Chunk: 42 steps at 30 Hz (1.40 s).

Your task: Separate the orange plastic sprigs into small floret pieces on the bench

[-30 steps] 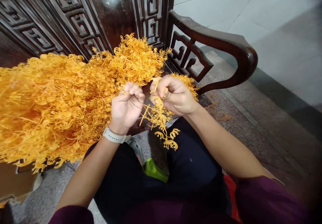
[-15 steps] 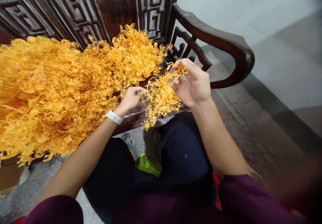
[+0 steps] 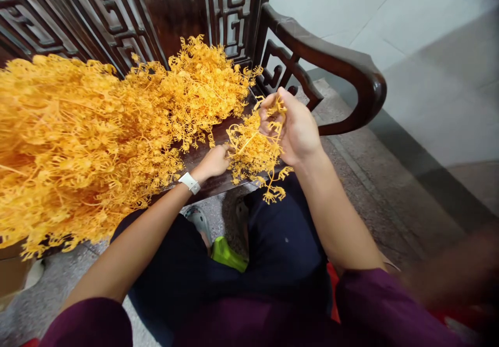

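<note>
Between my hands is a yellow sprig (image 3: pixel 274 185) of thin branching stems with clawed tips, hanging past the bench edge. My right hand (image 3: pixel 299 126) is closed around its upper part, with the palm turned inward and several strands poking out by the thumb. My left hand (image 3: pixel 215 161) reaches in with fingers pressed together at the left end of the stem, touching a small heap of yellow pieces (image 3: pixel 255 152) on the seat. Its fingertips are partly hidden, but a stem runs from them toward my right hand. A white watch band (image 3: pixel 189 183) is on my left wrist.
A large yellow pile (image 3: pixel 97 149) of similar sprigs covers the left of the dark wooden bench (image 3: pixel 206 183). The bench's curved armrest (image 3: pixel 351 71) rises beyond my right hand. A cardboard box (image 3: pixel 13 277) sits on the floor at left; a bright green item (image 3: pixel 229 256) lies between my legs.
My left hand has moved right and slightly down, to the small heap. The sprig's dangling end has swung from left to right, below my right hand, which stays nearly in place.
</note>
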Available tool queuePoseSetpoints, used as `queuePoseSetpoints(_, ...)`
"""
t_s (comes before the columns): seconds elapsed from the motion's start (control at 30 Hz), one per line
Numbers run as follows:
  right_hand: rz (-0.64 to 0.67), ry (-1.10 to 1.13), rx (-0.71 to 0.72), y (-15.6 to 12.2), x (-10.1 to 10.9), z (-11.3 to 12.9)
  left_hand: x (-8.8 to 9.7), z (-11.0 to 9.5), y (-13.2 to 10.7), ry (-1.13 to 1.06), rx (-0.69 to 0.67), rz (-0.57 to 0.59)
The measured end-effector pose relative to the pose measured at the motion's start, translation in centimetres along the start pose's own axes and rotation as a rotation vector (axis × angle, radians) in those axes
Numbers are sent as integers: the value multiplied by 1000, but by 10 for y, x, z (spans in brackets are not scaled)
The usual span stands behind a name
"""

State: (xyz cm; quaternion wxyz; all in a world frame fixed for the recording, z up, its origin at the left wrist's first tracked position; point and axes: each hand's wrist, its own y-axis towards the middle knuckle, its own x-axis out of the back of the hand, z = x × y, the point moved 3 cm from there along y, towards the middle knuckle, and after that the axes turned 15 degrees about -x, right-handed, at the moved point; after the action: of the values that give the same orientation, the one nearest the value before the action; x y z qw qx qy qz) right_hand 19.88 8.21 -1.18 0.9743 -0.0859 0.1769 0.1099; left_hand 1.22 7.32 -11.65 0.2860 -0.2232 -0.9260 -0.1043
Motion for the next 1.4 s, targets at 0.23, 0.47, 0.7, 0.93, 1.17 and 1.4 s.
queuePoseSetpoints(0.23, 71, -27, -75, -11, -9, 4, 46, -39, -6, -353, 38, -319)
queuePoseSetpoints(0.47, 313, 47, -112, -17, -35, -4, 49, -97, -22, -1325, 153, -271)
queuePoseSetpoints(0.7, 265, -52, 41, -17, -47, -7, 66, -97, -34, -1278, 49, -290)
queuePoseSetpoints(0.93, 89, -62, 26, -8, -31, -6, 88, -96, -36, -1115, -20, -346)
queuePoseSetpoints(1.17, 9, -36, 14, -4, -18, -1, 129, -75, -44, -933, -56, -494)
queuePoseSetpoints(1.4, 298, 106, -193, -13, -33, -3, 136, -66, -47, -613, -196, -331)
